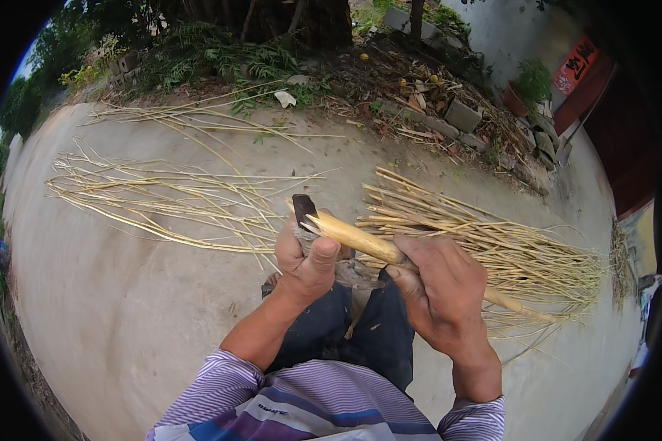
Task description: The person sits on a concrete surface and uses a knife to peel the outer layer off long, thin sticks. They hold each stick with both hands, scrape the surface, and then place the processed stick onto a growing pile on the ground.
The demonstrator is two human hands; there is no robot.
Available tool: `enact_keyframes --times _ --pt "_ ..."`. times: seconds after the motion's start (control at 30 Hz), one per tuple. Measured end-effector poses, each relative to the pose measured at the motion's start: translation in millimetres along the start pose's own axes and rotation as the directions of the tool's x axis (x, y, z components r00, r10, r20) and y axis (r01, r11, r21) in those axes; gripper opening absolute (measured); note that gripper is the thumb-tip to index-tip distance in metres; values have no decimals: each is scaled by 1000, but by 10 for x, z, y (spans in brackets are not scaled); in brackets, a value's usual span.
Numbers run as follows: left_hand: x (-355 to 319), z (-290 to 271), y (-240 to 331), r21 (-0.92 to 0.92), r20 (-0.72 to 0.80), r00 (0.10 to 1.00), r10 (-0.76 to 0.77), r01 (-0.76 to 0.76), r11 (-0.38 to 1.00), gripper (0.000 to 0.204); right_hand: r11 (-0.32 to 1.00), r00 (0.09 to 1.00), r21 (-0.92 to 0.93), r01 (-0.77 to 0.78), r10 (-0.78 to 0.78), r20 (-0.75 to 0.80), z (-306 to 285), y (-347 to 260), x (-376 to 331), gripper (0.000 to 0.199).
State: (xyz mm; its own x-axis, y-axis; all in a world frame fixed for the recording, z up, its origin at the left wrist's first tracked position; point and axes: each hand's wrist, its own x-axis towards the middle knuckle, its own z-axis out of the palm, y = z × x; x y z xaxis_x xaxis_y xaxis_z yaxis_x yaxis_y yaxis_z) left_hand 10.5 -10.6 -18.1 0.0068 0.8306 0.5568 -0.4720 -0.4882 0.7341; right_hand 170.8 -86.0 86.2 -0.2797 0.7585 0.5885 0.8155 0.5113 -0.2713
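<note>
A thick, peeled yellow stick (362, 239) slants across in front of me. My right hand (449, 290) is wrapped round its middle, and its thinner end runs out to the lower right. The upper left end looks split, with pale pointed slivers. My left hand (305, 261) is closed just below that end, around a dark, flat, blade-like piece (304, 210) with greyish cloth-like material (302, 237) at its base. The dark piece touches or lies very near the split end. The left fingers are partly hidden behind the hand.
Long thin sticks (162, 192) lie loosely on the concrete ground (118, 323) at left, with more beyond. A dense stick pile (507, 253) spreads at right. Bricks (463, 116), plant litter and a tree trunk (301, 26) border the far side. A potted plant (526, 87) stands far right.
</note>
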Motion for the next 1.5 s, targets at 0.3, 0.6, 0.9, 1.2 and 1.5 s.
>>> enact_keyframes --times 0.3,0.6,0.9,1.2,1.5 --pt "103 1 97 2 141 989 -42 43 999 54 1000 999 8 -12 12 -30 -52 -17 -24 36" --pt "230 -149 18 233 284 949 135 -205 951 52 999 999 32 -30 31 -25 -37 24 -40 35" --pt "62 204 -77 35 255 960 117 -130 991 51 997 1000 72 -19 19 0 -70 31 -36 36" --pt "298 193 323 219 277 953 -122 61 974 59 994 980 25 -105 99 171 -372 158 58 19" --pt "235 278 34 316 374 927 -20 -107 943 56 991 987 58 -121 115 108 -206 250 -126 16"
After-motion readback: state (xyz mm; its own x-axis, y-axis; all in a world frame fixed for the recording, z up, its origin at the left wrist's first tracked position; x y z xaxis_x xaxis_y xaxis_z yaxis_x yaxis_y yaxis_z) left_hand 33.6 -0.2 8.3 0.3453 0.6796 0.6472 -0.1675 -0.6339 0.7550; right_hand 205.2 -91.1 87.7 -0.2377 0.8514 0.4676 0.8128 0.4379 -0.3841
